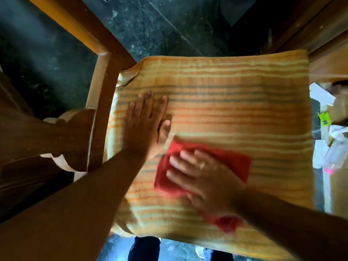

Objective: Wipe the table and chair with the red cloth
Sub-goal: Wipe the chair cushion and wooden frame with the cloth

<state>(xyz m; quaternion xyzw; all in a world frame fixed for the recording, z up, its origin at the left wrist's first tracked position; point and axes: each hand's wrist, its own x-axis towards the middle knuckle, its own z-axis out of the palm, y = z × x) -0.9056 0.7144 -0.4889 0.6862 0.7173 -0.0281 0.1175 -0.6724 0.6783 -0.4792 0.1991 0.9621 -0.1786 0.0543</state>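
I look straight down on a wooden chair (98,85) whose seat carries an orange and yellow striped cushion (235,102). The red cloth (233,162) lies flat on the cushion's near middle. My right hand (203,178) presses down on the cloth with fingers spread, blurred by motion. A fold of the cloth shows behind the wrist. My left hand (145,123) rests flat on the cushion's left part, palm down, fingers apart, just left of the cloth. The table is not in view.
The chair's carved backrest (62,136) stands at the left, and a wooden rail (71,27) runs along the upper left. Dark stone floor (160,23) lies beyond. Wooden furniture (323,34) and papers and packets (327,129) crowd the right edge. My legs show below the cushion.
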